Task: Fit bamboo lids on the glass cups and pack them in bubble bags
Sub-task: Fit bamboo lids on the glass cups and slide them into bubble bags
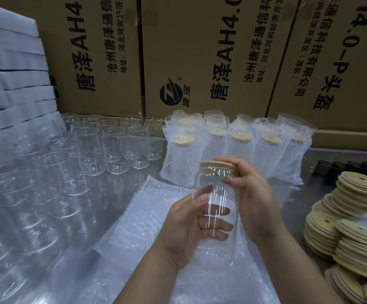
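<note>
The left hand point(191, 227) curled round the glass cup point(216, 257) above the flat bubble bags point(147, 216); the right hand point(252, 194) pinched the bamboo lid point(216, 166) on its mouth, possibly not fully seated. Even downward pressure would seat it; bare cups point(112, 145) crowded left, lid piles point(353, 238) right, and open room lay below

Clear glass cup point(216, 216); pale tan bamboo lid point(218, 166); bubble-dotted translucent bags point(222, 141); brown cartons point(200, 51), black print.
</note>
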